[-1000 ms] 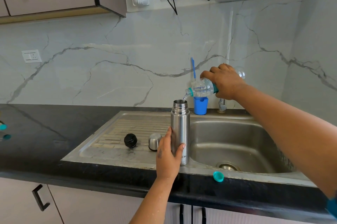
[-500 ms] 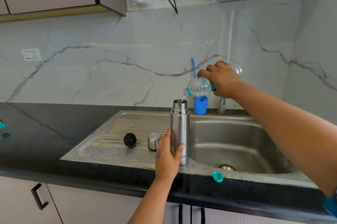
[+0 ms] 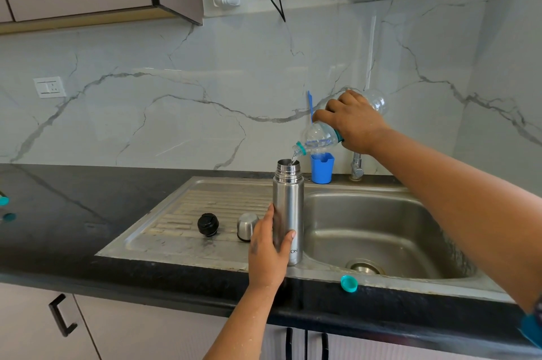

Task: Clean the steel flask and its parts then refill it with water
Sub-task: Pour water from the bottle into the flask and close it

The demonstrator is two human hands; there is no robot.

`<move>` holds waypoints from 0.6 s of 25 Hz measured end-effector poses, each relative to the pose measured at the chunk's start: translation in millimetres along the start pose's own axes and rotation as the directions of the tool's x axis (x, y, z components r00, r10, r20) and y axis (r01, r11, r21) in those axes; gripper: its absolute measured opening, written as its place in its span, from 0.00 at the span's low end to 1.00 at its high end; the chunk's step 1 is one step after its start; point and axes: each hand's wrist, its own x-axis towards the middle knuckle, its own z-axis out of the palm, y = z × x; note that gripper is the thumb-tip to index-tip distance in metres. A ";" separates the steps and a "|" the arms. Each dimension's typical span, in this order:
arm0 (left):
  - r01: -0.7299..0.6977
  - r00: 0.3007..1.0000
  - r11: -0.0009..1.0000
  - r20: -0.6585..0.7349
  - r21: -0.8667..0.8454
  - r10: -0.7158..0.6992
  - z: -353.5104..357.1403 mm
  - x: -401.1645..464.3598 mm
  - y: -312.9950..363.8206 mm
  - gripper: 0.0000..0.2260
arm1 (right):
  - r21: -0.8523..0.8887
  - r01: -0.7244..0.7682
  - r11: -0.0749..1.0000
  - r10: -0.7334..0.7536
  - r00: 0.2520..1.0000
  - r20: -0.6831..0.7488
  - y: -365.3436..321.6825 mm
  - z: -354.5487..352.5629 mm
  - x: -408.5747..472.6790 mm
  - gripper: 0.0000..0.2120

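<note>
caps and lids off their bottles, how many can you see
3: a black stopper and a steel cup lid on the drainboard left of the flask, and a teal cap on the sink's front rim. None seems hidden.

Your right hand (image 3: 356,122) has tipped the plastic water bottle (image 3: 321,136) steeper: a second ago it lay near level, now its base is raised well above the neck. The mouth has dropped closer to the steel flask (image 3: 289,210) opening, just above its right rim. The thin water stream, first falling short at the rim, now runs into the opening. Less water shows in the bottle, pooled toward the neck. Your head view has shifted slightly.
</note>
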 end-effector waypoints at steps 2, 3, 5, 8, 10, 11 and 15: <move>-0.001 1.000 1.000 0.000 0.001 0.001 0.5 -0.6 0.0 0.31 | -0.018 0.023 1.000 -0.024 0.999 -0.030 -1.6 -2.0 2.3 0.36; -0.006 1.000 1.000 0.000 0.006 0.006 0.9 -1.0 -0.1 0.31 | -0.026 0.036 0.999 -0.037 0.998 -0.051 -2.6 -3.2 3.6 0.36; -0.014 1.000 1.000 0.000 0.011 0.014 1.3 -1.4 -0.4 0.31 | -0.034 0.060 0.998 -0.063 0.993 -0.097 -4.2 -6.1 6.7 0.34; -0.019 1.000 1.000 0.004 0.001 0.019 1.5 -1.7 -1.8 0.31 | -0.066 0.103 0.993 -0.113 0.978 -0.174 -5.7 -10.9 11.6 0.32; -0.016 1.000 1.000 0.002 0.005 0.016 1.9 -1.6 -3.0 0.31 | -0.099 0.129 0.987 -0.145 0.973 -0.178 -7.5 -14.3 13.9 0.31; -0.015 1.000 1.000 0.001 0.012 0.015 2.0 -1.7 -2.9 0.31 | -0.112 0.139 0.984 -0.157 0.971 -0.180 -8.4 -16.1 14.8 0.30; -0.016 1.000 1.000 0.002 0.010 0.016 1.8 -1.2 -2.1 0.31 | -0.190 0.168 0.967 -0.209 0.952 -0.224 -10.7 -22.7 17.9 0.29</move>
